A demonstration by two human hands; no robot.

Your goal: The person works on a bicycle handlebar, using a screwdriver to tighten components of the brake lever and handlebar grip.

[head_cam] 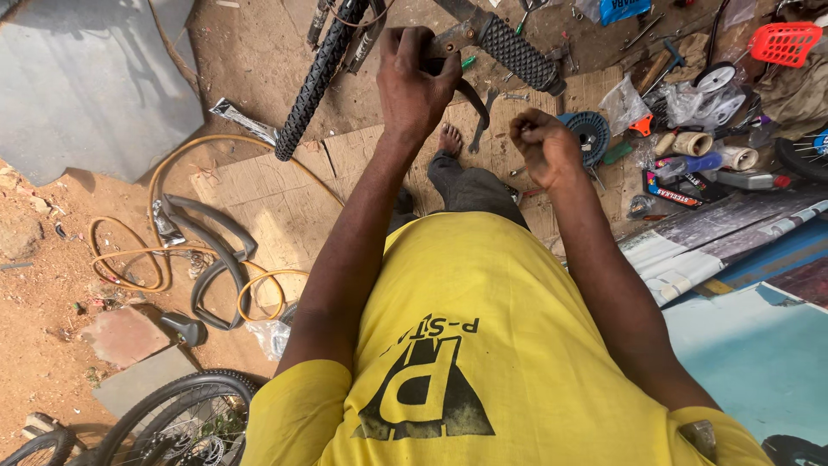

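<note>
Rubber-gripped handlebar (pixel 509 50) clasped by left hand (pixel 414 82); right hand (pixel 543 147) fisted nearby, contents can't tell, w/ wheel (pixel 319 78) alongside.

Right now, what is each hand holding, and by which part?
The left hand grips the bicycle handlebar on the rusty bar beside its black rubber grip. The right hand is closed; what it holds cannot be told.

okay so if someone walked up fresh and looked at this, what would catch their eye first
Most likely the left hand at top centre, clamped around a bicycle handlebar next to its ribbed black grip, with the right hand closed in a fist just below. The yellow shirt fills the lower middle. A knobby black tyre slants down at upper left, and tools and parts litter the ground at upper right.
</note>
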